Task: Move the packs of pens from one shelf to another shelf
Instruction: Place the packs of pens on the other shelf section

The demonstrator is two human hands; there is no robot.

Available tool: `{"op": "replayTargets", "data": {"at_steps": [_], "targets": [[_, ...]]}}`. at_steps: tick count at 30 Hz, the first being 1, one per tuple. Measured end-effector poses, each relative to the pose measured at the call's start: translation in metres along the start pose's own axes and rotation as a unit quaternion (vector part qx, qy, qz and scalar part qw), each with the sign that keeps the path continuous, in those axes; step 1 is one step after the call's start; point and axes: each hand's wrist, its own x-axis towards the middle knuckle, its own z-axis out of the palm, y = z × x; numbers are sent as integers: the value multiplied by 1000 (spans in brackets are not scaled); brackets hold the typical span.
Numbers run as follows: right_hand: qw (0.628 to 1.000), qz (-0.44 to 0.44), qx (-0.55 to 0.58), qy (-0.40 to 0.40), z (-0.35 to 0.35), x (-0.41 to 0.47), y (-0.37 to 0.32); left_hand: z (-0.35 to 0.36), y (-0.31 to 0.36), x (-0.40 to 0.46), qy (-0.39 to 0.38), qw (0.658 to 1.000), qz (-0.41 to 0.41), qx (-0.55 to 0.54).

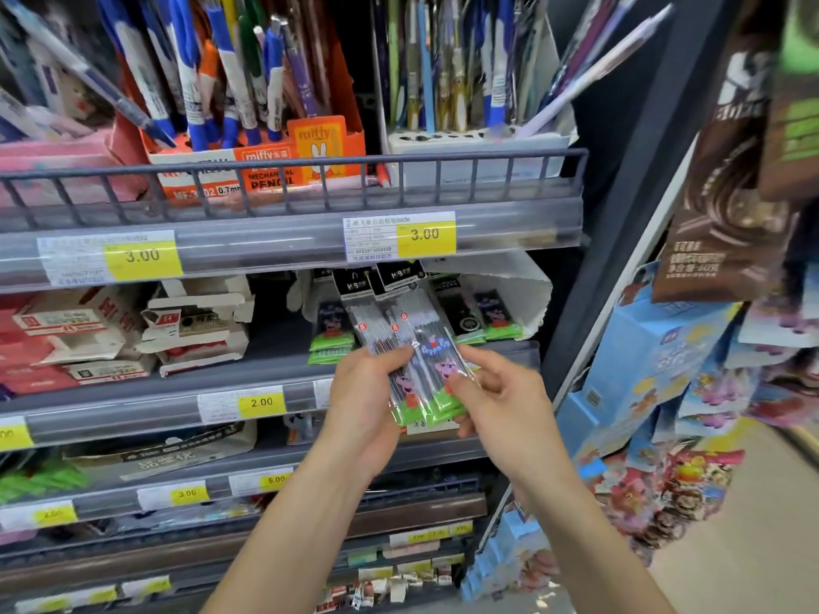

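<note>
Both hands hold a small bunch of clear pen packs (421, 347) with black header cards, cartoon pig prints and green bottoms, in front of the second shelf (274, 352). My left hand (368, 392) grips their left side, thumb across the front. On the right edge, my right hand (496, 392) pinches the packs. More of the same packs (492, 312) lie on that shelf inside a torn white carton (527, 285), behind the held ones.
The top shelf (292, 241) has a wire rail, an orange pencil display box (266, 166) and a white pen holder (478, 139). White and red cartons (195, 325) sit left on the second shelf. Lower shelves carry yellow price tags. Snack bags (727, 206) hang at right.
</note>
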Motion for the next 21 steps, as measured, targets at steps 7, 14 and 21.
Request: {"op": "replayTargets", "data": {"at_steps": [7, 14, 21], "targets": [[997, 41, 49, 33, -15, -6, 20, -7, -4, -2, 31, 998, 10, -45], [986, -1, -32, 166, -21, 53, -2, -11, 4, -8, 14, 995, 18, -100], [936, -54, -294, 186, 10, 81, -19, -3, 2, -12, -13, 995, 26, -94]]}}
